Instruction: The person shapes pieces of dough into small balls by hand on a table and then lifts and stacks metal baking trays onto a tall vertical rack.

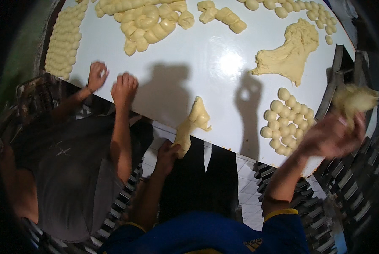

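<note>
Left hand: the left hand (167, 153) sits at the near edge of the worktop (223, 63), fingers closed around the lower end of a long strip of dough (192, 123).
Strip of dough: it hangs over the near edge, its upper end lying on the white surface.
Right hand: the right hand (331, 135), blurred, is raised off the worktop's right edge, fingers curled on a ragged lump of dough (355, 100) held in the air.
Dough balls: a cluster of small dough balls (287, 122) lies just left of the right hand.
Co-worker: another person's two hands (113, 84) press on the worktop at left.
Further back: a torn dough mass (289, 53), then twisted dough pieces (149, 21) and rows of balls (64, 40).
</note>
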